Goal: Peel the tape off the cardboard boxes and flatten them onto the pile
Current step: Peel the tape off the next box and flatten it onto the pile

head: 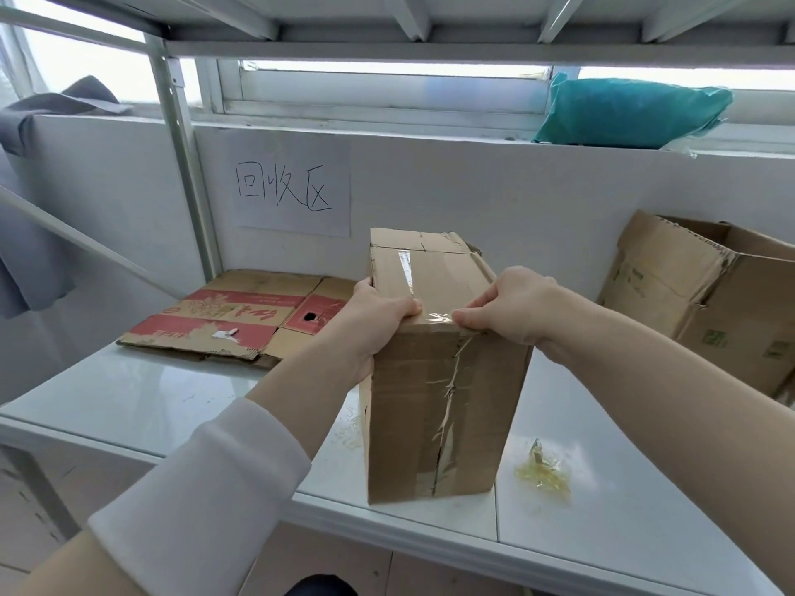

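Cardboard, brown: 1 tall box (443, 380) stands upright on the white table (150, 393), close to the front edge. I take it as my landmark.

My left hand (378, 320) grips the box's top left corner on the near side, with the fingers curled over the top face and the palm against the left wall. My right hand (507, 311) is at the top near edge, right of centre. Its thumb and fingertips are clamped together on the loose end of the clear tape (406, 271). That tape runs along the middle of the top face, away from me, and looks lifted and wrinkled at the pinched end. 1 torn, crumpled tape seam (449, 393) runs down the box's near face to the bottom.

Left of the box and a bit behind it, the flattened red-and-brown box (241, 316) lies flat on the table as the pile; I cannot tell how many sheets it holds. Right of the box, well apart, 1 open brown carton (710, 303) sits tilted with its flaps up. Just right of the box's base, 1 yellowish tape wad (544, 471) lies on the table.

Behind the box, on the white wall, 1 paper sign (292, 182) carries 3 handwritten characters. Above and right of the box, a teal bag (628, 109) rests on the window ledge. Far left, grey cloth (51, 114) hangs over the partition. A white sleeve (206, 488) covers my left forearm.
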Available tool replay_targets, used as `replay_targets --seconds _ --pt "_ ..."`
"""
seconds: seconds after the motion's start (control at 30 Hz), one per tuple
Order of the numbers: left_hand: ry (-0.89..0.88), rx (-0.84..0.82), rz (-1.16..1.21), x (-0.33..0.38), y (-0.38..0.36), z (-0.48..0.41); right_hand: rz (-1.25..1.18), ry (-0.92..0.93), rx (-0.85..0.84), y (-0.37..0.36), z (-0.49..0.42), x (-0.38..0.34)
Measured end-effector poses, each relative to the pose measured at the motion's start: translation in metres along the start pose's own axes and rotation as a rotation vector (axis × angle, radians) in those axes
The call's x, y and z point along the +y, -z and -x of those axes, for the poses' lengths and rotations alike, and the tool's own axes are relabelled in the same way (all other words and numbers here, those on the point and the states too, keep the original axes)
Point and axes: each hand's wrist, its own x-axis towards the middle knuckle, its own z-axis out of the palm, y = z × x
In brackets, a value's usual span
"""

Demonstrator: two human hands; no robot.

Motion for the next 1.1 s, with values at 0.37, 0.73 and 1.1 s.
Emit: replay_targets --seconds 0.37,0.73,1.1 --pt "-0.031 0.011 -0.045 -0.002 -0.001 -0.003 -0.437 0.351 0.035 -0.012 0.026 0.029" --pt "-0.651 -0.300 -0.771 0.002 0.025 0.023 -0.400 0.618 0.461 -0.038 0.031 0.037" --pt "-0.716 -0.222 -0.862 0.001 0.017 0.026 -0.026 1.032 0.993 -0.072 0.020 0.063"
